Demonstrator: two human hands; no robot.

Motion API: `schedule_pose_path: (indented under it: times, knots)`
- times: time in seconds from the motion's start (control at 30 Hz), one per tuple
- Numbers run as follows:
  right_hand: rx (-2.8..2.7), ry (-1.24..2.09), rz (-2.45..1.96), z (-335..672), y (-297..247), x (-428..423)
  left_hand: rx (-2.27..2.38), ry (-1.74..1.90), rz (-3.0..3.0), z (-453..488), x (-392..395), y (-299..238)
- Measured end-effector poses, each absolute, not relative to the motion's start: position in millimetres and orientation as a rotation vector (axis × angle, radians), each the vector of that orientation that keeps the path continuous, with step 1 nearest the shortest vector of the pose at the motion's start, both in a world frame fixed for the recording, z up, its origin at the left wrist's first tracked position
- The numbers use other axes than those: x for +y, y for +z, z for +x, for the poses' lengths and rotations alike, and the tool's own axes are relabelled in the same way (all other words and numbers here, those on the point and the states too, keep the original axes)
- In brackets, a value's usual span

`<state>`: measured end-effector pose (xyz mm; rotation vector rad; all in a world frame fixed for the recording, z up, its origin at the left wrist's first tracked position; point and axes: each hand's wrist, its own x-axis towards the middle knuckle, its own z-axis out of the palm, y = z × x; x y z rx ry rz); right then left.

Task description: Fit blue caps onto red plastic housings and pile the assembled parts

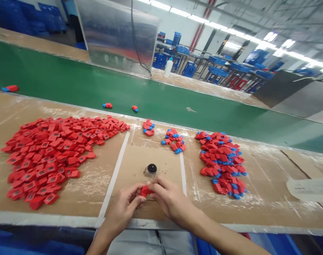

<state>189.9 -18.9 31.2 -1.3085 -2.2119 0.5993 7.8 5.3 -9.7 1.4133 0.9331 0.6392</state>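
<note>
A small red plastic part point(144, 191) is pinched between my two hands over the cardboard-covered bench. My left hand point(126, 205) grips it from the left, thumb and fingers closed. From the right, the fingertips of my right hand point(168, 196) press together at the part and hide its right end; whether they hold a second piece there I cannot make out. Just beyond my fingers stands a small round pot with a black top point(152, 168). To the left spreads a big heap of red parts point(52, 152). On the right lies a pile of red parts with blue ends point(222, 159).
Two small clusters of red-and-blue parts point(174, 140) lie near the bench's far edge. Behind runs a green belt point(177, 102) carrying several red-and-blue pieces. A white bottle point(168, 67) and a metal panel point(119, 39) stand past it. A pale sheet point(310, 189) sits far right.
</note>
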Motion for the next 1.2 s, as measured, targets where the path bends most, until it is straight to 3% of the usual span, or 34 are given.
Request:
schedule_pose_path:
  times: [0.17,0.33,0.53,0.73,0.9,1.2]
  knots:
    - [-2.074,0.605,-1.337,237,34,-9,0.983,0.426,1.522,-17,32,6]
    - [-1.66,0.088,-2.046,392,71,27,1.801,0.586,1.966,-93,99,17]
    - [-1.583,0.088,-2.363,514,95,71,2.131,0.172,2.426,-106,127,16]
    - [-1.843,0.023,-2.275,443,74,83,2.339,-0.114,2.382,-95,134,13]
    - [-2.111,0.148,-2.075,354,30,78,2.062,-0.113,2.424,-103,149,29]
    - [-2.163,0.232,-1.879,333,7,78,1.896,-0.161,2.473,-95,134,44]
